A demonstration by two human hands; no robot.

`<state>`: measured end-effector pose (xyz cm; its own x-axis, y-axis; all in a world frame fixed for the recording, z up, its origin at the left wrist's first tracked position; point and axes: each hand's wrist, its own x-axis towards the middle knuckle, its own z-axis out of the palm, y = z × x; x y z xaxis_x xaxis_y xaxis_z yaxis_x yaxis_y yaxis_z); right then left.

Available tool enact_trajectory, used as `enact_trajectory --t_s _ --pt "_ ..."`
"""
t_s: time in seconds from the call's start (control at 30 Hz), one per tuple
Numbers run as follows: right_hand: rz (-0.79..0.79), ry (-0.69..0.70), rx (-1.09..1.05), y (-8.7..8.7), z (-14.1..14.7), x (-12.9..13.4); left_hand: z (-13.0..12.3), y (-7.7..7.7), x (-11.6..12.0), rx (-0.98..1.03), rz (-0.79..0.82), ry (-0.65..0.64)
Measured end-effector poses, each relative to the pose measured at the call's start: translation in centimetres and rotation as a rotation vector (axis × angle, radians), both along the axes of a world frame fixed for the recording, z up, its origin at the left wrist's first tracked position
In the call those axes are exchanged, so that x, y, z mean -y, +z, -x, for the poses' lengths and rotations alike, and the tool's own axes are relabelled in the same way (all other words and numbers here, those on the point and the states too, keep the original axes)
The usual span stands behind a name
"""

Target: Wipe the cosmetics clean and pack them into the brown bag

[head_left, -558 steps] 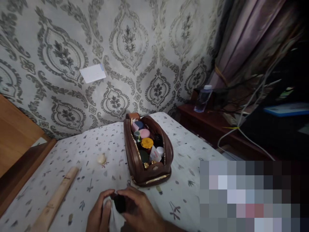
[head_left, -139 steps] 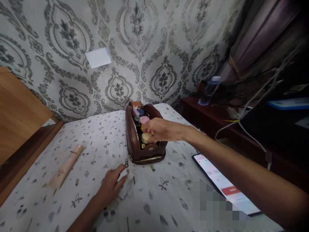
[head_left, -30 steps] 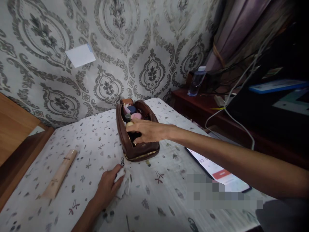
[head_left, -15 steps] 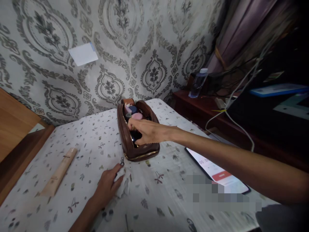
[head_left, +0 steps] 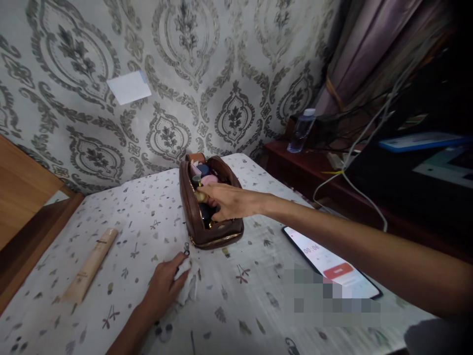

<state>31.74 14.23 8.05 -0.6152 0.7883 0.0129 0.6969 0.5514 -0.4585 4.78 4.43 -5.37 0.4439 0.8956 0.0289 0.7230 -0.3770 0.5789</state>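
A brown zip-up toiletry bag (head_left: 192, 217) stands unzipped on the patterned sheet. Inside it are a dark blue round lid (head_left: 203, 170), a pink round item (head_left: 209, 180), a gold-coloured item (head_left: 201, 197) and a black rounded item (head_left: 205, 213). My right hand (head_left: 229, 201) reaches into the bag from the right, thumb and forefinger apart; its other fingertips are partly hidden. Below the bag, my left hand (head_left: 164, 278) rests on the bed, its fingers closed on a crumpled white tissue (head_left: 184, 268). A small metal zip pull (head_left: 186, 248) lies by its fingertips.
A beige tube (head_left: 92, 264) lies on the sheet at left. On the right is a phone (head_left: 332, 266) with a lit timer screen. A water bottle (head_left: 302, 130) and white cables (head_left: 345, 172) are on the dark red side table (head_left: 277, 148). A patterned wall stands behind.
My right hand's fingers have lifted and opened slightly inside the bag, and the gold-coloured item now shows beside them. My left hand stays in place with the tissue.
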Motion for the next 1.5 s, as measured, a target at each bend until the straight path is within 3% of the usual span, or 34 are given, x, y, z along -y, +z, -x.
enact_trajectory --t_s 0.2,0.47,0.7,0.77,0.83,1.0,1.1,1.17,1.27,1.5 --pt "0.066 -0.030 -0.080 0.7 0.0 -0.1 -0.1 0.2 0.0 0.004 -0.012 -0.010" --pt "-0.037 -0.207 -0.098 0.4 1.0 -0.6 0.2 -0.4 -0.2 0.040 -0.043 0.000" --pt "0.079 -0.262 -0.195 -0.3 1.0 -2.4 -0.4 0.0 0.0 0.092 -0.040 0.032" --pt "0.064 -0.260 -0.188 -0.3 1.0 -2.5 -0.8 1.1 0.0 0.114 -0.035 0.026" --pt "0.026 -0.243 -0.140 0.0 1.0 -2.4 -1.1 3.3 -0.4 0.132 -0.098 0.018" --pt "-0.053 -0.233 0.025 0.7 1.1 -1.9 -4.0 12.2 -4.7 0.045 -0.418 -0.061" --pt "-0.082 -0.257 0.079 0.9 1.1 -1.6 -7.0 16.0 -8.5 -0.155 -0.557 -0.255" --pt "-0.081 -0.296 0.103 1.0 1.0 -1.5 -8.7 17.0 -10.7 -0.310 -0.554 -0.306" --pt "-0.044 -0.334 0.127 1.3 0.9 -1.3 -10.0 17.0 -12.6 -0.457 -0.514 -0.301" --pt "-0.039 -0.288 0.186 1.5 1.1 -0.9 -9.8 16.7 -13.4 -0.573 -0.525 -0.375"
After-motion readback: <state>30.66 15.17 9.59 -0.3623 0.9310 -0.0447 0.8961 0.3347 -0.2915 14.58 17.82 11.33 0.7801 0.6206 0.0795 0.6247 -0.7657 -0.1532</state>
